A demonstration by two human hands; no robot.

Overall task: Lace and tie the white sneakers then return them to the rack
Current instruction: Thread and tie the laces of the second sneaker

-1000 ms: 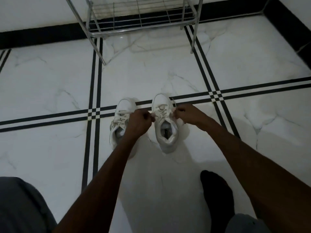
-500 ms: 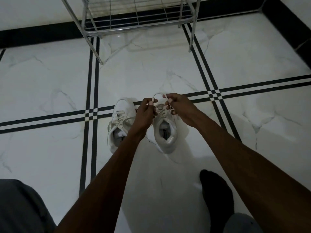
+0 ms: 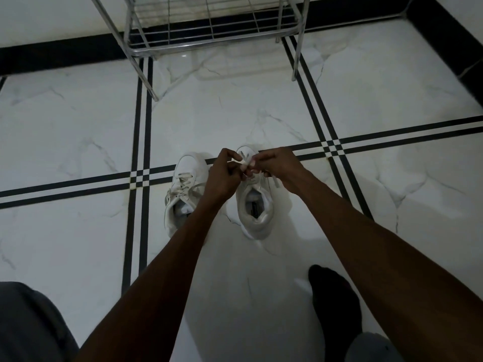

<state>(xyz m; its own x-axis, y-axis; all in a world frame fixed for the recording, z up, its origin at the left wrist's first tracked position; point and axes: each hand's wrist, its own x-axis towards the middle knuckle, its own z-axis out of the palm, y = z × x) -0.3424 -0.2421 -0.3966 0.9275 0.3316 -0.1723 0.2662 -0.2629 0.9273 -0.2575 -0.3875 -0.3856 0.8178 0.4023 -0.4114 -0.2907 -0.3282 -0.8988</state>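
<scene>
Two white sneakers stand side by side on the marble floor, toes pointing away from me. The left sneaker (image 3: 183, 189) shows crossed laces and nobody touches it. Over the front of the right sneaker (image 3: 257, 205) my left hand (image 3: 222, 176) and my right hand (image 3: 277, 165) meet, each pinching a strand of its white lace (image 3: 244, 159). One lace end hangs down under my right hand beside the shoe. The fingers hide the lacing on the tongue. The metal shoe rack (image 3: 209, 32) stands at the top of the view.
The rack's legs (image 3: 142, 71) reach the floor just beyond the shoes, and its lowest wire shelf looks bare. Black skirting runs along the wall behind it and on the right. My foot in a black sock (image 3: 334, 299) rests at the lower right, my grey-clad knee at the lower left.
My hands were apart, pulling the lace ends sideways. They have come together over the toe of the right sneaker and lifted the lace strands up between the fingertips.
</scene>
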